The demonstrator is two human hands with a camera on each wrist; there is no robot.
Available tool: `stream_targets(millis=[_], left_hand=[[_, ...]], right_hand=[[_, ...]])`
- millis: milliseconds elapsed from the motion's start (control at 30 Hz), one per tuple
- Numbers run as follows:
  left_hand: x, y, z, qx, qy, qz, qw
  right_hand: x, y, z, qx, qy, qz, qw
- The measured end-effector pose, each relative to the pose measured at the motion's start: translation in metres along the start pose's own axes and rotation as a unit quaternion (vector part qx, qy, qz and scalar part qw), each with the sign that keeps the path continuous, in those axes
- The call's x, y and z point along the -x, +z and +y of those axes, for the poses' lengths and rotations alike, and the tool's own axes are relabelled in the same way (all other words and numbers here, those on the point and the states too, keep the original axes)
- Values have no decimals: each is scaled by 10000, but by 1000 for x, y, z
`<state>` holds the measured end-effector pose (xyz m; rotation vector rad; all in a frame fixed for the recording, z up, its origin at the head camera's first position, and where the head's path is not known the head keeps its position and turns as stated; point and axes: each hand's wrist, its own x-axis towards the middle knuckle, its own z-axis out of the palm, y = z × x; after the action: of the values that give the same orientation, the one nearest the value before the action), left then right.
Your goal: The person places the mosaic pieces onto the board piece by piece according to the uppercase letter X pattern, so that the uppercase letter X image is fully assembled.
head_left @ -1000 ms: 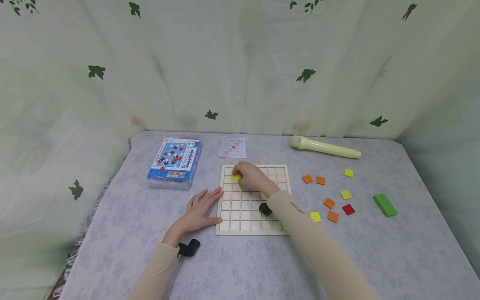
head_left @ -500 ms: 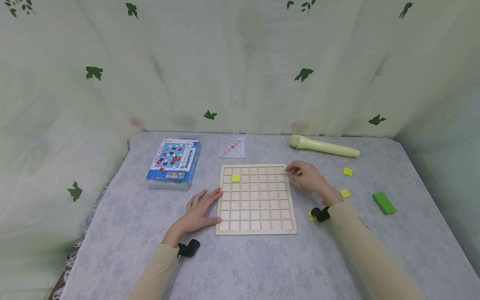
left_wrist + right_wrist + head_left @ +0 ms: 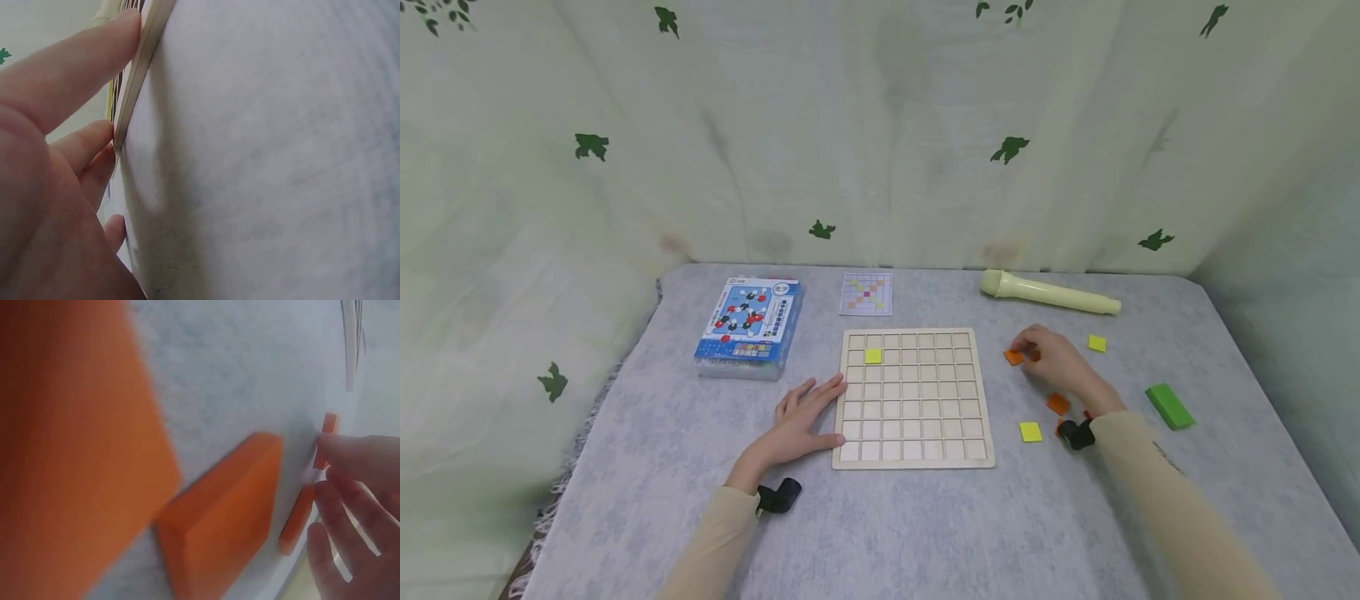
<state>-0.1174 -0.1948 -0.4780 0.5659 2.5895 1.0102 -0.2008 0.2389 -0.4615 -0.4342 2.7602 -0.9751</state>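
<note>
A wooden grid board [image 3: 913,464] lies flat on the table, one yellow tile [image 3: 873,357] in a cell near its upper left. My left hand [image 3: 800,425] rests at the board's left edge with fingers spread; the left wrist view has its fingertips against the board's side [image 3: 139,75]. Right of the board, my right hand [image 3: 1055,360] pinches an orange tile [image 3: 1013,357] still lying on the cloth. In the right wrist view, thumb and index finger are at that tile [image 3: 329,423], and another orange tile [image 3: 297,519] lies just under the other fingers.
More tiles lie to the right: orange [image 3: 1057,404], yellow [image 3: 1031,432] and yellow [image 3: 1097,343], some partly hidden by my right arm. A green block [image 3: 1169,407] is farther right. Behind are a pattern card [image 3: 866,294], a boxed model set [image 3: 748,325] and a pale microphone-shaped object [image 3: 1051,294].
My right hand has left the yellow tile in the board's cell and moved right, off the board, to the orange tile. My left hand has stayed at the board's edge.
</note>
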Motion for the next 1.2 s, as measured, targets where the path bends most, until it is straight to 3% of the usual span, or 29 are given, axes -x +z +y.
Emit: stream_targets(millis=[300,500,633,767,1033,1200], left_hand=[[0,0,1,-2,-16,9,10000],[0,1,-1,-25,11,8,10000],[0,1,-2,-28,22,16,10000],[0,1,-1,-14,33,11,10000],[0,1,-1,-22,18,-5,10000],[0,2,-2,-22,1,8,10000]], right_hand=[[-12,4,-6,73,-16,-149,9999],[-23,13,-36,-175,-268,-211,9993],[-35,26,-54,-193,-603,-336,9974],[-47,39,-65,-8,-620,-474,9970],[-55,50,-77,465,-660,-430,9958],[-54,50,-75,383,-687,-392,9961]])
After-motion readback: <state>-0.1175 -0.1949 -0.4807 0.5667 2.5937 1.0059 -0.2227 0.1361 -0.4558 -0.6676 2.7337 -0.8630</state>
